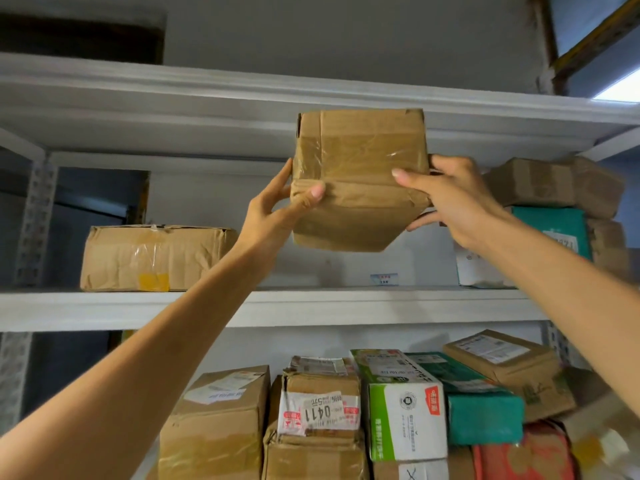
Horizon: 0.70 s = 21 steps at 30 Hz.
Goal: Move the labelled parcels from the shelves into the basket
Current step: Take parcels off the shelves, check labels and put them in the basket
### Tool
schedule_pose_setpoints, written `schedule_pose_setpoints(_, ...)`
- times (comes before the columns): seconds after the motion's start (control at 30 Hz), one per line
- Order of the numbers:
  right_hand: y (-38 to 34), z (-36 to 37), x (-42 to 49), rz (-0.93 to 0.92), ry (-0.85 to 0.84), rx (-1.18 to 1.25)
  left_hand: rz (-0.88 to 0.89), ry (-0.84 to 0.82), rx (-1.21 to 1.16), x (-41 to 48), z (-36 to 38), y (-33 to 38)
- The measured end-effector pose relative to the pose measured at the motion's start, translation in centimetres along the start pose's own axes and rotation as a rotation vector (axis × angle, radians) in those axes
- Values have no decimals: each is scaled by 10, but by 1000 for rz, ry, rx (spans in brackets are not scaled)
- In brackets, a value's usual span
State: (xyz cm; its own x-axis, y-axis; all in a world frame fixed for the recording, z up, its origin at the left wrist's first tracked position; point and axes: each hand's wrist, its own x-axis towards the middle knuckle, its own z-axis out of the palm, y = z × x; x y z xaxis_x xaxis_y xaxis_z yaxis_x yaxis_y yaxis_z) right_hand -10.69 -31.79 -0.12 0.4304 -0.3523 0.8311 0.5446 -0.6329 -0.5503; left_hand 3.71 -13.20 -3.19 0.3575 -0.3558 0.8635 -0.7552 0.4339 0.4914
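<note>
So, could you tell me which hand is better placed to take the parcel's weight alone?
Probably the right hand: its fingers reach beneath the parcel, while the left hand only pinches its side.

middle shelf point(346, 306): open gap between left box point(152, 258) and right stack point(554, 188) | lower parcels point(214, 410): packed tight

bare left hand point(277, 216), bare right hand point(457, 202), bare forearms point(156, 358)

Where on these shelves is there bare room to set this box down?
The middle shelf is bare between the wide brown box on the left and the stacked parcels on the right, behind the held box. Below it is crowded: the lower parcels stand packed side by side.
</note>
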Motion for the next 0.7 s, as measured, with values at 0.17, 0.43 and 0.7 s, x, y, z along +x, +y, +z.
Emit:
schedule_pose_setpoints(0.17,14,2,2,63,-25,-102,-72,24,-11,-9,2,-14)
schedule_pose_setpoints(0.43,70,25,1,168,-175,-49,-156,77,204,-18,-13,-45)
schedule_pose_setpoints(0.7,89,58,7,168,-227,-106,75,57,811,-8,-27,-46)
